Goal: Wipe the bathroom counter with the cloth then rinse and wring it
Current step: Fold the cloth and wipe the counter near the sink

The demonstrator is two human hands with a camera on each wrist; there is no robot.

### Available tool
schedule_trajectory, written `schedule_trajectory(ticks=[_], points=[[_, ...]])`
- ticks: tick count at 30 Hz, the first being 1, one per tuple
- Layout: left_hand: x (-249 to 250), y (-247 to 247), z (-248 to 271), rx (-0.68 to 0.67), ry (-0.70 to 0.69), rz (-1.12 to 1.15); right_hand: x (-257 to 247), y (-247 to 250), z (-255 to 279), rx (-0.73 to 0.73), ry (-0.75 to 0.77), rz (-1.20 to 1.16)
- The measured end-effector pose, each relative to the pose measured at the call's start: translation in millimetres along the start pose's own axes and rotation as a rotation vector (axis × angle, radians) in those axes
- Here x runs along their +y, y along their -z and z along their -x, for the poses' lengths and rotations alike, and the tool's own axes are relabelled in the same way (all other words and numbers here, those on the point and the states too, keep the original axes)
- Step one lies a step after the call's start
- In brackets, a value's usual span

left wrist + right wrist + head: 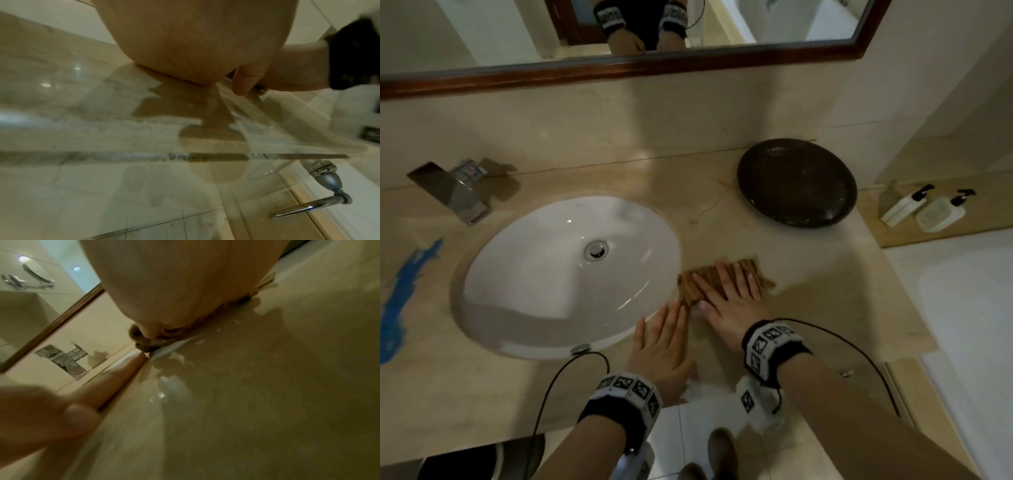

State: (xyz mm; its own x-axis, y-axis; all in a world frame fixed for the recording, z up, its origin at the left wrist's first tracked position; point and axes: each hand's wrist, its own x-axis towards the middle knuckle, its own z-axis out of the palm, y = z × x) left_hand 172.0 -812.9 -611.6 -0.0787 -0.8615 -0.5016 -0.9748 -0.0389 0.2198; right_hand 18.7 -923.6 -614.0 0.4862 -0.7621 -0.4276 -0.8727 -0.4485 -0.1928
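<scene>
A brown ribbed cloth [697, 286] lies flat on the beige marble counter [825, 274], just right of the white oval sink [551, 274]. My right hand [729, 294] presses on the cloth with straight, spread fingers. In the right wrist view the cloth [148, 345] bunches under the palm, and water drops shine on the counter [267, 386]. My left hand [664, 342] rests flat on the counter at the sink's front right rim, its fingertips at the cloth's near left corner. The left wrist view shows only the heel of the left hand [185, 48] on the wet counter [102, 129].
A chrome tap [452, 192] stands behind the sink at the left. A dark round dish [796, 181] sits at the back right. Two white pump bottles [924, 209] stand on a ledge beyond the counter's right end. A blue smear [407, 284] marks the counter's left side.
</scene>
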Motion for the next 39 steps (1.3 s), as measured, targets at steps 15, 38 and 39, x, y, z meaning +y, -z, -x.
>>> schedule_trajectory(ticks=[15,38,39], points=[[3,-5,1,0.012,0.034,-0.073,-19,-16,16,0.023,-0.053,0.022],[-140,-52,109,0.321,0.358,-0.074,-72,-56,77,0.009,0.164,-0.024],[-141,-53,109,0.348,0.353,-0.081,-70,-52,63,0.025,0.151,0.009]])
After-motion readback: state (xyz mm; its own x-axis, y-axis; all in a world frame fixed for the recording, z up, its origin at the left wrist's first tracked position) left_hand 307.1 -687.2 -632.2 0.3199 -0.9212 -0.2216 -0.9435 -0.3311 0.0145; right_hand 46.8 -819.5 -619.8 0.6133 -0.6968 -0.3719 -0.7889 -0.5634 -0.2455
